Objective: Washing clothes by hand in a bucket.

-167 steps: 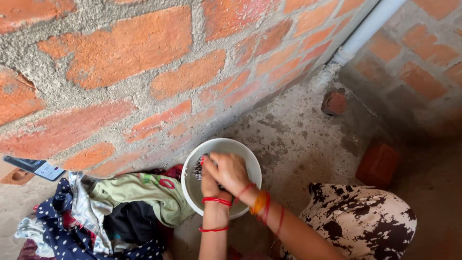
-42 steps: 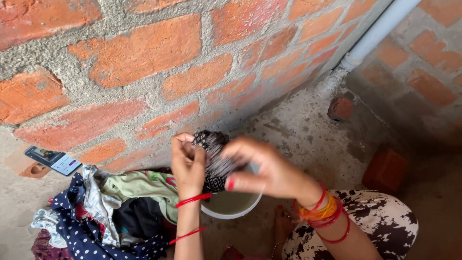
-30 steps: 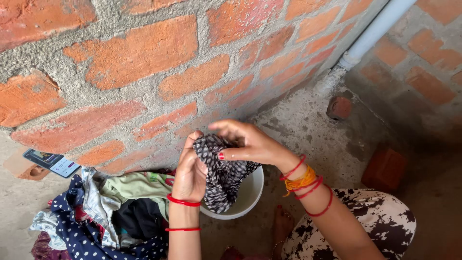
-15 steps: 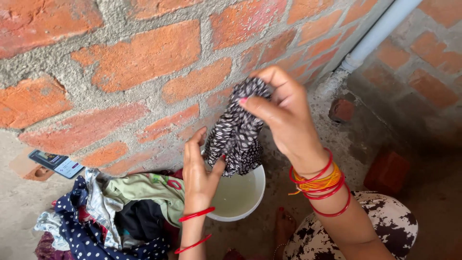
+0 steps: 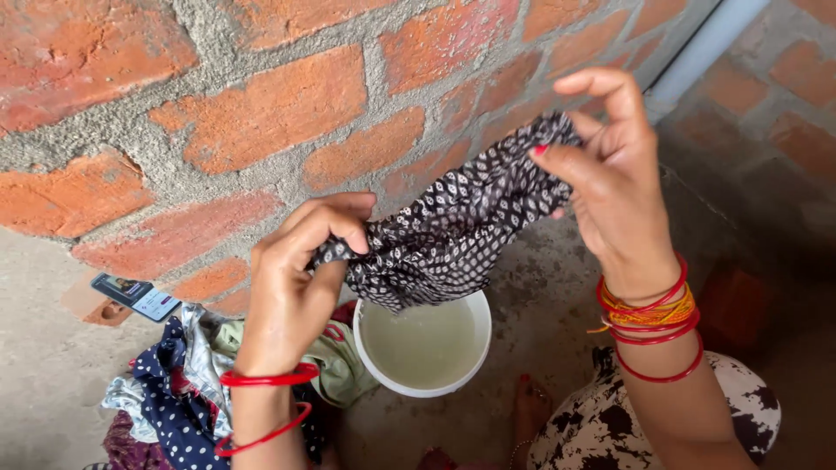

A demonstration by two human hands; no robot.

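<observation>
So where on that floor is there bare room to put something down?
Bare concrete floor lies left of the clothes pile, below the brick wall, and again between the white bucket and grey pipe. The space between pile and bucket is crowded.

Left hand (image 5: 300,278) and right hand (image 5: 610,165) raised, fingers pinched closed.

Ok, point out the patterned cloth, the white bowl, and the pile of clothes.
patterned cloth (image 5: 453,231), head view, middle of the stretched fabric.
white bowl (image 5: 481,326), head view, right rim.
pile of clothes (image 5: 178,392), head view, navy dotted fabric.
</observation>
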